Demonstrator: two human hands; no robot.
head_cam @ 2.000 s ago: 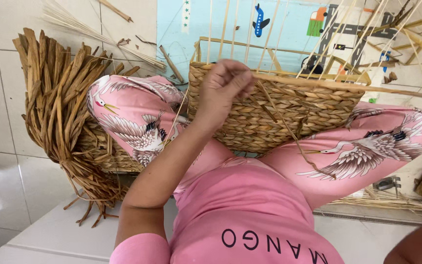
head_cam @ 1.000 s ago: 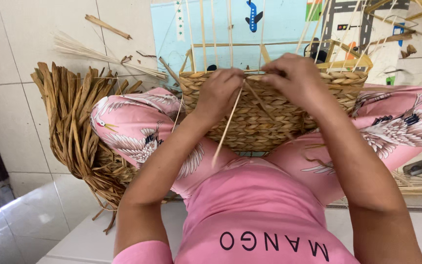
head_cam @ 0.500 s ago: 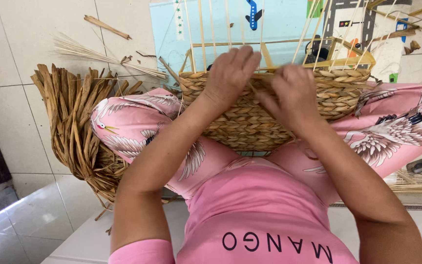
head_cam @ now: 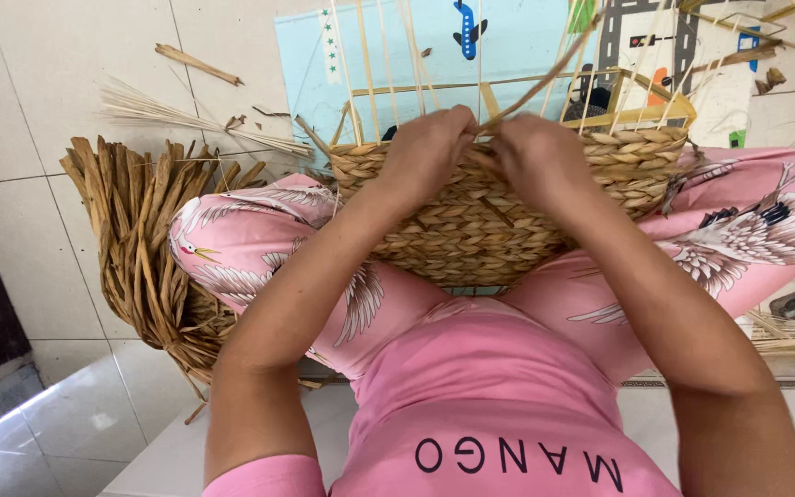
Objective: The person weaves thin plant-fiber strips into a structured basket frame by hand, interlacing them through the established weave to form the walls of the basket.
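A half-woven straw basket (head_cam: pixel 471 230) rests on my lap between my knees, with thin upright stakes (head_cam: pixel 370 64) rising from its rim. My left hand (head_cam: pixel 425 152) and my right hand (head_cam: pixel 531 152) sit close together on the near rim. Both pinch a flat straw strand (head_cam: pixel 549 74) that runs up and away to the right. The fingertips are hidden against the weave.
A second unfinished basket with loose broad strands (head_cam: pixel 140 239) stands by my left knee. A bundle of thin straws (head_cam: pixel 167 115) and a stick (head_cam: pixel 197 63) lie on the tiled floor. A pale blue mat with pictures (head_cam: pixel 526 37) lies beyond the basket. More straw lies at right (head_cam: pixel 793 336).
My hands have come together at the top of the rim. The strand that hung down the basket front a second ago now points up to the right.
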